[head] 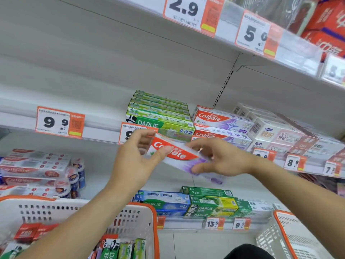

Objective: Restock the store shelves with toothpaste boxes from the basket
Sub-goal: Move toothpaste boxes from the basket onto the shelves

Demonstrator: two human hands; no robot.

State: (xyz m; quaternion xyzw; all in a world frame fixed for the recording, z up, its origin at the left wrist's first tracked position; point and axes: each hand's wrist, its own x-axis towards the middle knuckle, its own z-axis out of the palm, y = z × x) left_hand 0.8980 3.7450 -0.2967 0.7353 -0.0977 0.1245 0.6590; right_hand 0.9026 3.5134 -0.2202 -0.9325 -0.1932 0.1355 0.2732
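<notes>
Both hands carry one toothpaste box (pixel 174 154) up toward the middle shelf (pixel 100 126): left hand (pixel 138 157) pinching its end, right hand (pixel 218 159) seemingly curled around it. The basket (pixel 141 217) below holds more boxes, so plenty remains.

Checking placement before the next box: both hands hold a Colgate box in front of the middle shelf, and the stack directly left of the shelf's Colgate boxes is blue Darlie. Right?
Not quite. In the head view both hands, left hand and right hand, do hold the Colgate box, but the Darlie stack left of the shelf's Colgate boxes is green, not blue. The blue Darlie boxes sit one shelf lower.
</notes>
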